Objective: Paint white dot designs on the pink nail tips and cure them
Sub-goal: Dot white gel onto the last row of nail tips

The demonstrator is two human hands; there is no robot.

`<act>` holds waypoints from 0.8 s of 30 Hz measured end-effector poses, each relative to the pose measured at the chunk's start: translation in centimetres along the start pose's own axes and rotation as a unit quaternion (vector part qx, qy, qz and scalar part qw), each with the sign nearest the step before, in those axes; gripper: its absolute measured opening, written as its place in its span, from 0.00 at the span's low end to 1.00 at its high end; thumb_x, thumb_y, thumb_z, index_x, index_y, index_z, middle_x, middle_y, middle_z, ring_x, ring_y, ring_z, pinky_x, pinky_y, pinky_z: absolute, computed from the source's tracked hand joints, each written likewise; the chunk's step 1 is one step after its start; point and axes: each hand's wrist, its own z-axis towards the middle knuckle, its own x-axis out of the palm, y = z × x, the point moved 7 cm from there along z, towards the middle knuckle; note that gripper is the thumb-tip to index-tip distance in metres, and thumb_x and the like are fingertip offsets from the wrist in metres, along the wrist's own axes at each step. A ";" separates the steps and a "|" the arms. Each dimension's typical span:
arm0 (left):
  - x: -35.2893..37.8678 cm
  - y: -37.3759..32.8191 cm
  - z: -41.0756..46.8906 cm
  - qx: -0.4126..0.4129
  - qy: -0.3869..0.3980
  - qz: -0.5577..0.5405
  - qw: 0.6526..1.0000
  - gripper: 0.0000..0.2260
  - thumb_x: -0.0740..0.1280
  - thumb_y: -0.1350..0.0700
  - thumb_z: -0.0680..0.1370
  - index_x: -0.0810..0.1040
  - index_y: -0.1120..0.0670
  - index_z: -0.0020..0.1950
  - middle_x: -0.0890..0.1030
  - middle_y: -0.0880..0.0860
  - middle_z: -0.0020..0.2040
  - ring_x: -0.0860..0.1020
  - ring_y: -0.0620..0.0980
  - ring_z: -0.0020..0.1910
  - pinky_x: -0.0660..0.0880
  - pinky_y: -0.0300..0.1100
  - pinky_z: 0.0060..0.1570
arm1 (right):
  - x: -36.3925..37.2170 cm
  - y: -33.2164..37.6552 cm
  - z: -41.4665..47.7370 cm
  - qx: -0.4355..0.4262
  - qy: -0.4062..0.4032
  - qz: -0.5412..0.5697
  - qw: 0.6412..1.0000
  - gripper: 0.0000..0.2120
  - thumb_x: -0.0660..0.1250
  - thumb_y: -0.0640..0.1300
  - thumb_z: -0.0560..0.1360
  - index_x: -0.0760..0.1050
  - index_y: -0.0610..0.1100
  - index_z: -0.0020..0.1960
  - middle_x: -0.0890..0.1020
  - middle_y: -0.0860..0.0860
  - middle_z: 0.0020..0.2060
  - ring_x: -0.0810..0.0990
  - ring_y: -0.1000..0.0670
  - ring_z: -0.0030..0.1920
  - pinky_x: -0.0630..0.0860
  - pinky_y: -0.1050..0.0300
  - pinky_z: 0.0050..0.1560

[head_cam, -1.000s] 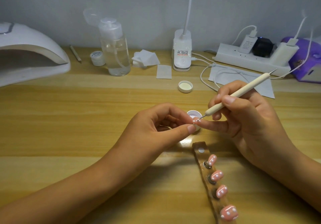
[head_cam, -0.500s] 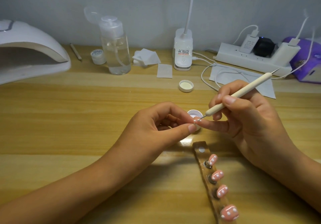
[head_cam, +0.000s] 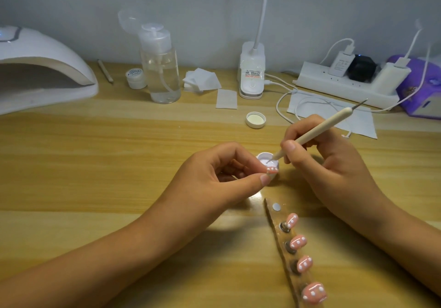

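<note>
Holder strip: a brown strip [head_cam: 282,239] lies nearest on the wooden table [head_cam: 95,164], running away from the viewer at a slant.
Mounted nail tips: four pink tips [head_cam: 298,242], each with white dots, sit in a row on the strip; a bare round pad [head_cam: 276,206] shows at its far end.
Left hand: the left hand [head_cam: 214,176] pinches the held nail tip between thumb and forefinger, the other fingers curled under.
Held nail tip: the held nail tip [head_cam: 344,170] is pink with white dots, just in front of the paint jar.
Paint jar: a small open paint jar [head_cam: 266,158] with white contents stands between the two hands.
Right hand: the right hand [head_cam: 329,164] grips the dotting tool as one grips a pen.
Dotting tool: the dotting tool [head_cam: 317,129] is pale and slanted, its lower point down in the jar.
Cap: a white cap [head_cam: 255,119] lies upturned beyond the hands.
Back row, left to right: a white nail lamp [head_cam: 35,69], a thin stick [head_cam: 105,71], a closed little pot [head_cam: 135,78], a clear pump bottle [head_cam: 160,69], white wipes [head_cam: 202,79], a lamp base [head_cam: 251,71], a power strip [head_cam: 346,83] with chargers, a purple box [head_cam: 422,88].
</note>
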 end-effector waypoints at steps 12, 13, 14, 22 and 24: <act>0.0 0.3 0.0 -0.013 -0.003 0.000 1.000 0.02 0.74 0.52 0.69 0.82 0.46 0.40 0.82 0.44 0.36 0.77 0.39 0.35 0.73 0.31 0.34 | -0.9 0.0 0.0 0.008 -0.044 0.114 0.992 0.04 0.65 0.45 0.75 0.73 0.45 0.44 0.77 0.50 0.37 0.78 0.51 0.40 0.75 0.59 0.47; 0.0 0.3 0.0 -0.013 -0.003 0.000 1.000 0.02 0.74 0.52 0.69 0.82 0.46 0.40 0.82 0.44 0.36 0.77 0.39 0.35 0.73 0.31 0.35 | -1.0 -0.2 0.0 0.024 -0.052 0.189 0.980 0.02 0.65 0.44 0.75 0.74 0.46 0.44 0.77 0.51 0.37 0.78 0.52 0.40 0.78 0.58 0.47; 0.0 0.2 0.0 -0.012 -0.003 -0.001 1.000 0.02 0.74 0.52 0.69 0.82 0.46 0.40 0.82 0.44 0.36 0.77 0.39 0.35 0.73 0.31 0.35 | -0.9 -0.6 0.0 0.046 -0.056 0.260 0.963 0.03 0.65 0.42 0.74 0.75 0.47 0.42 0.77 0.52 0.36 0.79 0.53 0.39 0.79 0.56 0.46; 0.1 0.1 0.1 -0.006 0.005 -0.005 1.000 0.03 0.75 0.52 0.68 0.82 0.46 0.40 0.83 0.45 0.37 0.77 0.39 0.36 0.72 0.30 0.36 | 0.5 -0.8 -0.1 0.096 -0.006 0.401 0.911 0.04 0.66 0.41 0.72 0.77 0.48 0.39 0.76 0.50 0.33 0.77 0.57 0.32 0.81 0.55 0.39; 0.1 0.0 0.1 -0.006 0.002 -0.003 1.000 0.03 0.74 0.53 0.68 0.82 0.47 0.40 0.83 0.46 0.37 0.78 0.40 0.36 0.73 0.31 0.37 | 0.5 -0.7 -0.1 0.093 0.000 0.405 0.910 0.02 0.66 0.44 0.70 0.77 0.48 0.39 0.76 0.50 0.33 0.76 0.57 0.32 0.81 0.55 0.38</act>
